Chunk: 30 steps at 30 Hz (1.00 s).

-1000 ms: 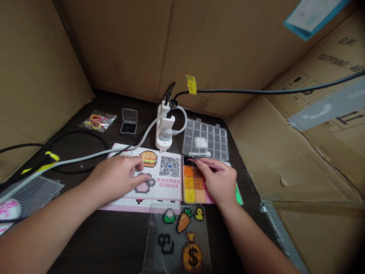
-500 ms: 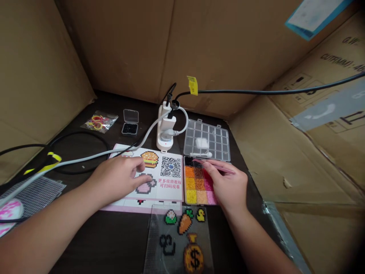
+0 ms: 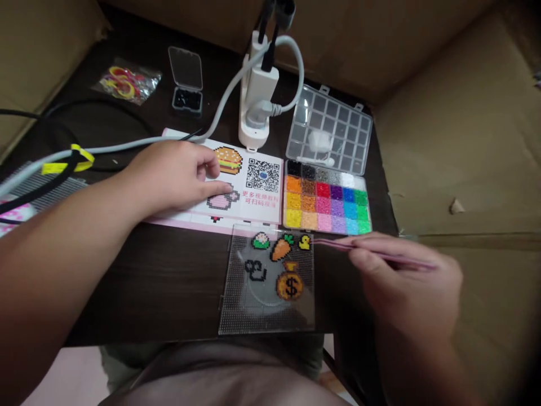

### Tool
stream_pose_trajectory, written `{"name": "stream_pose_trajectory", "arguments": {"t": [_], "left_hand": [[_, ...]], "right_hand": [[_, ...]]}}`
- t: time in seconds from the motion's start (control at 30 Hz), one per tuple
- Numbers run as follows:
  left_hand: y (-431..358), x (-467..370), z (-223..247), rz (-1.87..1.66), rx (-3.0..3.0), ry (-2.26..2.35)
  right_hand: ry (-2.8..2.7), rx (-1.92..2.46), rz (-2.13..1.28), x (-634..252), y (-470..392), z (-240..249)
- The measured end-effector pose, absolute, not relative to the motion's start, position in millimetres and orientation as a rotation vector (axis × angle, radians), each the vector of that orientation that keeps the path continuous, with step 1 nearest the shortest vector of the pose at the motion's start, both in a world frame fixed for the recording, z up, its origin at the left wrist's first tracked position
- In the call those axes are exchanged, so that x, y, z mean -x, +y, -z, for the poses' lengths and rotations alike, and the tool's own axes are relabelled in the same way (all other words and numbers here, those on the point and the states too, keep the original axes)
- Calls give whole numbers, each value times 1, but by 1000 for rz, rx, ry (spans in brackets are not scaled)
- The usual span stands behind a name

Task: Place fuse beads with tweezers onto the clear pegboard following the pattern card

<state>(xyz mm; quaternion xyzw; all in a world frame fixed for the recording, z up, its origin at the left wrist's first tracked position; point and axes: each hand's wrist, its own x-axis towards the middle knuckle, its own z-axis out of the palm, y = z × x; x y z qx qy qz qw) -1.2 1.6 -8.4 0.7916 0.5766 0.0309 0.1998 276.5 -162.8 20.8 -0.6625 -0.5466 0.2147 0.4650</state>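
My left hand (image 3: 175, 172) rests on the printed pattern sheet (image 3: 262, 210), thumb stretched out beside a pink paw picture, the other fingers loosely bent and holding nothing. Pink tweezers (image 3: 338, 243) are pinched in my right hand (image 3: 408, 276). Their tips reach the upper right edge of a clear pegboard (image 3: 270, 313), close to a small yellow duck (image 3: 304, 242) made of beads. Also on the board are a bead carrot (image 3: 282, 248), a money bag (image 3: 289, 285), a green and white figure (image 3: 261, 241) and a black outline (image 3: 256, 270). Whether a bead is in the tips is too small to tell.
Behind the pegboard lies a bead box (image 3: 329, 200) with colour-sorted compartments and its clear lid (image 3: 329, 132) laid back. A white power strip (image 3: 253, 127) with cables stands behind the sheet. A small box of black beads (image 3: 187, 100) and a plastic bag (image 3: 129, 82) sit further left.
My right hand with the tweezers has moved from the bead box's black compartments toward me, to the pegboard's right edge. My left hand stays on the sheet. The view has tilted down.
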Motion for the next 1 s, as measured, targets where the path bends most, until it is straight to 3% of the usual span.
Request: {"name": "stream_pose_trajectory", "arguments": {"t": [0.43,1.0], "left_hand": [[5,1,15,-186,-2104,1601],[4,1,13,-116,-2156,1642]], "right_hand": [[-1227,1543,-722,-281,-192,24],[-1281,1562,-702,-278,-192,21]]}}
